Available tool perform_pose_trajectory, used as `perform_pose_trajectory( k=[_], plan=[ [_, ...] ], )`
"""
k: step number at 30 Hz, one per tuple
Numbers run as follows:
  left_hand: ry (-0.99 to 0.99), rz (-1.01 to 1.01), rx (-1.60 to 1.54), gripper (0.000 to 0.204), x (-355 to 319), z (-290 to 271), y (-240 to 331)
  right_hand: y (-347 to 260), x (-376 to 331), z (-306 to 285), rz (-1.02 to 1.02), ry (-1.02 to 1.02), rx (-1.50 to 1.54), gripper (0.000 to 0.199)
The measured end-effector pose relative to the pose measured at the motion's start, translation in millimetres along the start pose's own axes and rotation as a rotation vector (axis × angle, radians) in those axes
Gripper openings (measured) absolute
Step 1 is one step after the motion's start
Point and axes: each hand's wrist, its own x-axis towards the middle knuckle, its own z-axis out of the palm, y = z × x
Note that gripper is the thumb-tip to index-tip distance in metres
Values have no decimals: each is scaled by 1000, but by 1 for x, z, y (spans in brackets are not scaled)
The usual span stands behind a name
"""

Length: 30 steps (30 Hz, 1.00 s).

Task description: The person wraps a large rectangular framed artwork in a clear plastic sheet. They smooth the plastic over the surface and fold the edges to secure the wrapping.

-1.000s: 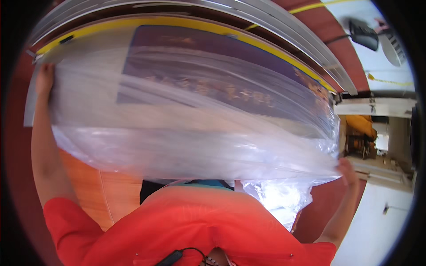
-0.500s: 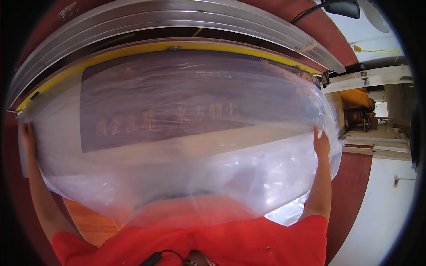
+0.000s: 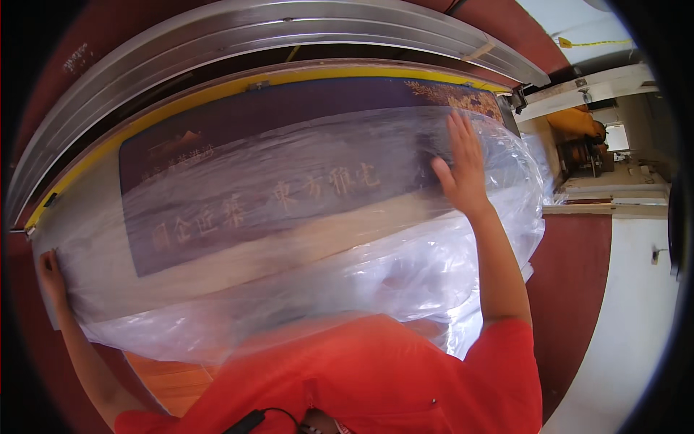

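Note:
A large sheet of clear plastic film (image 3: 405, 282) lies crinkled over a dark printed panel (image 3: 289, 94) on a pale board (image 3: 79, 188). The panel's upper strip shows bare above the film's edge; lower down, its lettering shows through the film. At the board's left edge, my left hand (image 3: 52, 273) is closed, its curled fingers pinching the film's border. My right hand (image 3: 466, 163) presses flat on the film near the panel's right end, fingers stretched and thumb apart. Toward me, the film hangs in bright folds against my red shirt.
A yellow strip (image 3: 188, 103) with small metal clips runs along the board's far edge. Beyond it curves a ridged silver metal rail (image 3: 289, 30). At right are a white beam (image 3: 578, 92), a dark red wall band (image 3: 575, 267) and a cluttered room. Orange flooring (image 3: 170, 376) shows lower left.
The film's far edge has come toward me, uncovering the panel's top. My right hand has gone from the right edge inward and farther away, opening flat. My left hand sits lower.

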Motion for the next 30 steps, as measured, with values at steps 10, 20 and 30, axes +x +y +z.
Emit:
perform_pose_trajectory(
  k=[10,20,30],
  plan=[
    [-30,-99,-127,27,-42,-29,-14,5,-3,14,105,127,-193,26],
    [10,-407,-724,35,-49,-99,2,41,21,23,-25,360,-201,15],
    [299,-295,-231,37,76,35,-42,75,53,33,681,264,759,22]
  ],
)
